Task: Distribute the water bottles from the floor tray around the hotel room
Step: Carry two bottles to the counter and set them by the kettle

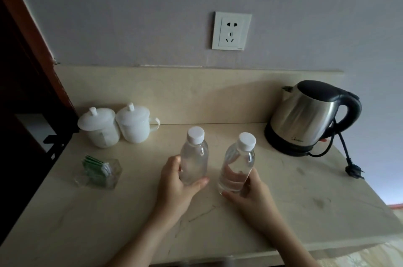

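Nearest, two bare forearms reach in over the counter's (305, 212) front edge; the left hand (176, 181) wraps the lower body of the left bottle (194, 158), thumb across its front and fingers behind, while the right hand (250, 192) cups the base of the right bottle (237, 165), fingers showing through the clear plastic. Both bottles are capped in white and hold clear water; the left stands upright, the right leans slightly toward the left; whether either base sits on the stone or hangs just above it cannot be told. They stand side by side, near but apart, around the middle of the counter.

Left of the hands, near the left edge, a clear holder of sachets (98, 170) rests; further back in the left rear corner two lidded white cups (118, 126) touch each other against the backsplash. At the right rear a steel kettle (309, 116) sits on its base, its cord trailing to a loose plug (353, 172) near the right edge; above, a wall socket (231, 31) is empty.

The risk appears to lie with the leaning bottle: let go while tilted, it could tip into its neighbour and knock both over; rolling right, it might reach the plug or the edge. A low grip on smooth plastic could also slip.
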Demonstrator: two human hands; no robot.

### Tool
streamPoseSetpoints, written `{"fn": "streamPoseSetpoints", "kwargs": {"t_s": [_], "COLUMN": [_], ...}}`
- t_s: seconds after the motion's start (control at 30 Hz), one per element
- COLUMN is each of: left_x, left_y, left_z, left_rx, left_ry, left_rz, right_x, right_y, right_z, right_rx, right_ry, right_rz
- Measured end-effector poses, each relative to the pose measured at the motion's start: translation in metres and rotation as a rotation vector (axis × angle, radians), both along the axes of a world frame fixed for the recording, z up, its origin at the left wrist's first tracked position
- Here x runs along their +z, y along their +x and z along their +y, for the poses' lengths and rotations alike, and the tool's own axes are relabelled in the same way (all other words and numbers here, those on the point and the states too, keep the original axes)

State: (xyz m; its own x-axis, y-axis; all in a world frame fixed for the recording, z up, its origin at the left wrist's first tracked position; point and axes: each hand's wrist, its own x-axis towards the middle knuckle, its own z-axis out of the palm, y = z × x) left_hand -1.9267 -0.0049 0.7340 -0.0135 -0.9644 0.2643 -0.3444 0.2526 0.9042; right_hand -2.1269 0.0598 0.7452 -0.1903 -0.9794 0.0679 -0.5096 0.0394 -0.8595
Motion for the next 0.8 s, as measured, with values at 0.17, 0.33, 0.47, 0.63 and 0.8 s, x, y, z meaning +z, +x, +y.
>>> {"fn": "streamPoseSetpoints", "kwargs": {"t_s": [0.17, 0.33, 0.47, 0.63, 0.8], "left_x": [0.003, 0.010, 0.003, 0.000, 0.002], "left_y": [0.006, 0.000, -0.015, -0.020, -0.015], "left_z": [-0.045, -0.073, -0.069, -0.079, -0.100], "left_rx": [-0.284, -0.417, -0.225, -0.166, -0.256], "left_ry": [0.208, 0.288, 0.222, 0.118, 0.119], "left_rz": [0.188, 0.183, 0.086, 0.070, 0.109], "right_x": [0.008, 0.005, 0.002, -0.001, 0.002], "right_y": [0.004, 0.009, 0.009, -0.002, -0.003], "right_z": [-0.039, -0.082, -0.084, -0.083, -0.099], "right_rx": [-0.131, -0.258, -0.258, -0.152, -0.181], "right_ry": [0.003, -0.045, -0.098, -0.097, -0.094], "right_rz": [0.000, 0.092, 0.053, -0.050, -0.053]}}
